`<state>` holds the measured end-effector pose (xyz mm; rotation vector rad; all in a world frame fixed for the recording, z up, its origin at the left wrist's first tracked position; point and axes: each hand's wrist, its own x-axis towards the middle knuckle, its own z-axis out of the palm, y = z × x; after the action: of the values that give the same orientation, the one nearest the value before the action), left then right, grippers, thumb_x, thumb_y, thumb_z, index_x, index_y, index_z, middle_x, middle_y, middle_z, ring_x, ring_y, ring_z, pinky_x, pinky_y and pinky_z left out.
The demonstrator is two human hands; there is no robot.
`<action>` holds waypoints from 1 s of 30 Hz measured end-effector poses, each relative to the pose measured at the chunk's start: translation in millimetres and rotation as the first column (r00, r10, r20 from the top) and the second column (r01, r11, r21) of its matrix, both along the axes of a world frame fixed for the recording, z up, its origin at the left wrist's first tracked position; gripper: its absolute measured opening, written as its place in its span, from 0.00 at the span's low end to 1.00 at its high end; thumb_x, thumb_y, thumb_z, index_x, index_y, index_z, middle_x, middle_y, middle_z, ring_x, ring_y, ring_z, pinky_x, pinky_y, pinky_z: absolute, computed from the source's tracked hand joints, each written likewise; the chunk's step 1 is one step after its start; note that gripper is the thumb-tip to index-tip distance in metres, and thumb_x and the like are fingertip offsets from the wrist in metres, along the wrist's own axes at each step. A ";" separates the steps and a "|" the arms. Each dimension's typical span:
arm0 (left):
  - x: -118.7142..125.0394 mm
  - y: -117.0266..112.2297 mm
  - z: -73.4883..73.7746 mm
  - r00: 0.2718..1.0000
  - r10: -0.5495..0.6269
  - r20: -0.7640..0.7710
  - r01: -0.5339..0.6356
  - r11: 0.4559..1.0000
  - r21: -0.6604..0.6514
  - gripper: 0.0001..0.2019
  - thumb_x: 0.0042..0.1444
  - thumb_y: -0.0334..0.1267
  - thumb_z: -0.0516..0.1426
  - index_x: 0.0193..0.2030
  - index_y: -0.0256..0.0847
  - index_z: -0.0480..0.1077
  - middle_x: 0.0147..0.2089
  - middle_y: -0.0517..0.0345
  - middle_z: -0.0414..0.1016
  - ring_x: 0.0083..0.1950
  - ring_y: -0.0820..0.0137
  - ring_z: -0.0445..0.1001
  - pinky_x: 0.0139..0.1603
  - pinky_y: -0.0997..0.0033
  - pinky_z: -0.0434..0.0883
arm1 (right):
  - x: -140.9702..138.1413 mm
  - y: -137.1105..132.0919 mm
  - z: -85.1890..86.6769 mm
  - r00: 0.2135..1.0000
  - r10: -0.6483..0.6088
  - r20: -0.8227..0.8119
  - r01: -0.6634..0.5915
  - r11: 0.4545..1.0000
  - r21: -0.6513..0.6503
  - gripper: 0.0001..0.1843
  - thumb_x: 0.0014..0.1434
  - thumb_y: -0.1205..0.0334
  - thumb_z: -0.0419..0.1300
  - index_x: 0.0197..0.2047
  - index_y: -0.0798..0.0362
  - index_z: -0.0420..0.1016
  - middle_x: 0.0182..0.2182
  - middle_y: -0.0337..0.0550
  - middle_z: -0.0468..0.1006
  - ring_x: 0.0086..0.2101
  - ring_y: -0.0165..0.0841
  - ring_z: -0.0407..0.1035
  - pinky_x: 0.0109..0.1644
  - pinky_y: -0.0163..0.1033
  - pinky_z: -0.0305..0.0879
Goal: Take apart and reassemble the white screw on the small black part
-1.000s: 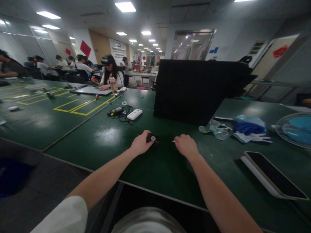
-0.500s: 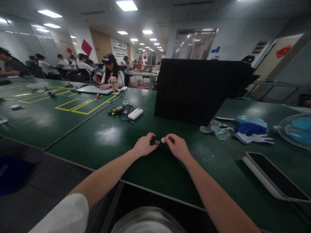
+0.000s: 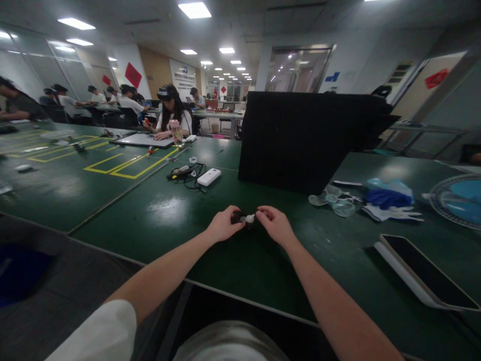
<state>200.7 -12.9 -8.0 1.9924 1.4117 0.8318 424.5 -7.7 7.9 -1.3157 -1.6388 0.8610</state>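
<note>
My left hand [image 3: 222,223] is closed on a small black part [image 3: 237,217] with a round light-coloured detail on its right side. Against that side sits a small white knob-like piece [image 3: 250,219], its narrow end pointing right. My right hand [image 3: 275,224] is just right of the white piece, with fingers bent and tips slightly apart. A narrow gap seems to lie between those fingertips and the piece. Both hands are low over the green table [image 3: 225,268]. The exact kind of the black part is too small to make out.
A large black panel [image 3: 289,143] stands ahead. Rightward lie clear plastic fan blades [image 3: 343,207], gloves [image 3: 391,200], a round fan grille [image 3: 460,203] and a phone [image 3: 428,271]. A white power bank [image 3: 209,176] lies near cables [image 3: 184,173]. Across sits a person [image 3: 171,115].
The white piece has moved left against the black part and turned. My right fingertips, pinched on it before, are now just off it. My left hand keeps its hold.
</note>
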 end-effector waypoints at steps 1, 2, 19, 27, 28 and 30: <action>-0.5 0.2 0.3 1.000 0.002 0.008 -0.002 1.000 -0.006 0.22 0.53 0.46 0.62 0.53 0.45 0.66 0.41 0.57 0.79 0.40 0.66 0.78 0.41 0.68 0.72 | 6.9 4.4 0.6 0.984 -0.061 -0.169 0.049 0.996 -0.073 0.29 0.56 0.35 0.57 0.48 0.50 0.76 0.37 0.47 0.80 0.34 0.39 0.72 0.36 0.43 0.68; -1.2 0.4 0.6 1.000 0.005 0.012 -0.005 1.000 -0.012 0.22 0.53 0.46 0.61 0.54 0.45 0.66 0.42 0.57 0.79 0.41 0.66 0.78 0.41 0.68 0.72 | 15.0 9.1 1.3 0.929 -0.124 -0.349 0.073 0.985 -0.156 0.33 0.58 0.31 0.52 0.49 0.51 0.75 0.40 0.50 0.80 0.36 0.40 0.72 0.36 0.44 0.69; -7.5 -0.6 7.5 1.000 0.006 -0.017 -0.008 0.996 -0.087 0.22 0.55 0.44 0.61 0.56 0.45 0.65 0.49 0.52 0.78 0.48 0.64 0.78 0.48 0.66 0.73 | 71.4 39.9 -22.7 0.387 -0.353 -0.852 -0.122 0.896 -0.427 0.45 0.55 0.23 0.38 0.58 0.49 0.66 0.55 0.59 0.72 0.56 0.48 0.68 0.53 0.58 0.70; -6.7 2.4 2.5 0.999 0.012 -0.050 -0.014 0.999 -0.046 0.23 0.56 0.46 0.61 0.57 0.45 0.64 0.47 0.53 0.79 0.47 0.63 0.78 0.47 0.65 0.73 | 68.8 37.9 -18.1 0.389 -0.369 -0.844 -0.101 0.893 -0.438 0.45 0.56 0.24 0.38 0.58 0.52 0.66 0.55 0.60 0.73 0.56 0.47 0.68 0.52 0.55 0.71; -6.5 2.5 2.2 0.999 0.013 -0.053 -0.015 0.999 -0.043 0.23 0.56 0.46 0.61 0.57 0.45 0.64 0.47 0.53 0.79 0.47 0.63 0.78 0.47 0.65 0.72 | 68.7 37.8 -18.0 0.388 -0.371 -0.844 -0.102 0.893 -0.439 0.45 0.57 0.24 0.38 0.57 0.52 0.67 0.55 0.60 0.72 0.56 0.47 0.69 0.52 0.55 0.71; -6.3 2.3 2.4 0.998 0.014 -0.053 -0.017 0.999 -0.047 0.23 0.56 0.46 0.61 0.57 0.45 0.64 0.48 0.52 0.78 0.48 0.63 0.78 0.47 0.65 0.72 | 69.0 37.9 -18.4 0.390 -0.373 -0.842 -0.102 0.891 -0.442 0.44 0.56 0.24 0.38 0.56 0.51 0.68 0.55 0.59 0.73 0.55 0.47 0.69 0.52 0.56 0.71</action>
<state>194.4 -10.5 -5.7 1.9835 1.4649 0.7510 493.5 30.2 -10.5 -0.8815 -0.4088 1.5467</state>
